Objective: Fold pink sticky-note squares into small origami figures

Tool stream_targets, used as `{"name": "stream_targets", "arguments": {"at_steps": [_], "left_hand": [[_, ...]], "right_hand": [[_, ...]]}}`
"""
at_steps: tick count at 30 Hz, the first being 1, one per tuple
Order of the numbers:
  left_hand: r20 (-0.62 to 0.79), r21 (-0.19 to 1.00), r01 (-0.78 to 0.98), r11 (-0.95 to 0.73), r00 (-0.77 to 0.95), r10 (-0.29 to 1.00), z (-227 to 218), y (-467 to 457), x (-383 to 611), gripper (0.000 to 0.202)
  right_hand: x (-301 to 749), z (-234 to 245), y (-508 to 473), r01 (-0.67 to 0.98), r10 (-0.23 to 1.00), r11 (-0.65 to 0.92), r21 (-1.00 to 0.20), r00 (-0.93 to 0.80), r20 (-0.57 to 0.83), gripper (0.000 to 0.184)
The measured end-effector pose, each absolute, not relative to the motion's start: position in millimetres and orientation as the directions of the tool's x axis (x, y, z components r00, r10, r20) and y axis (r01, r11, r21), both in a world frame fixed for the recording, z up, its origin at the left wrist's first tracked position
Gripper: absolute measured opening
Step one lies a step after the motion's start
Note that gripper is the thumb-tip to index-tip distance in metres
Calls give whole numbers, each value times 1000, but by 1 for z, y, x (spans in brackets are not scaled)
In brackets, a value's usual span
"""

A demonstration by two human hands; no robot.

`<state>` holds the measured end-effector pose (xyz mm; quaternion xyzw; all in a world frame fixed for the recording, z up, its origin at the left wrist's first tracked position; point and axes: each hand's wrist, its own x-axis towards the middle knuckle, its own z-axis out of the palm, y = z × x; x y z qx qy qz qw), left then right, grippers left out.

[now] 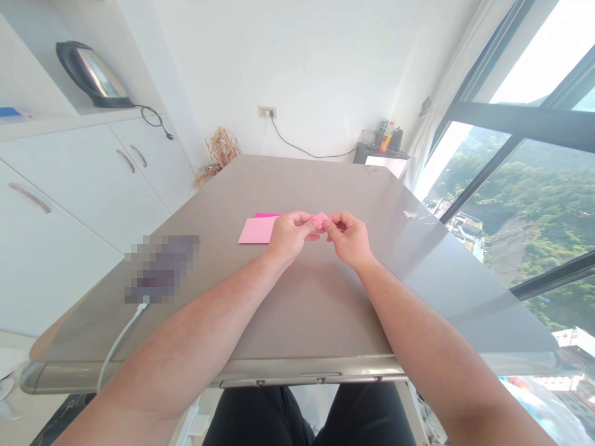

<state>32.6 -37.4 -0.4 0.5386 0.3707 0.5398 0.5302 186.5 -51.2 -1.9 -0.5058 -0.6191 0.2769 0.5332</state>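
Note:
Between my two hands, above the middle of the table, is a small folded piece of pink paper (320, 218). My left hand (292, 234) pinches its left side with thumb and fingers. On its right side, my right hand (348, 235) has a similar pinch, thumb on top. Fingers cover much of the paper, so the shape of the fold is only partly seen. Light pink paper sheets (256, 230) lie flat beside my left hand, partly hidden by it. A brighter pink sheet (266, 215) shows behind their far edge.
The grey-brown table (320, 310) reaches to its metal front edge. At left lies a pixelated object (160, 272) with a white cable (118, 341). A black cord (307, 150) runs along the wall to a small cabinet (383, 162) with bottles. A window (511, 186) is at right.

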Motion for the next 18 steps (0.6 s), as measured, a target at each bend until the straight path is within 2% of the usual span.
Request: {"name": "stream_targets", "arguments": {"at_steps": [10, 18], "left_hand": [[193, 967, -199, -159, 167, 967, 2, -38, 32, 26], [204, 966, -184, -183, 101, 974, 1, -38, 35, 20]], "right_hand": [[188, -1, -51, 282, 930, 298, -912, 127, 344, 19], [185, -2, -50, 220, 936, 307, -926, 104, 335, 19]]}}
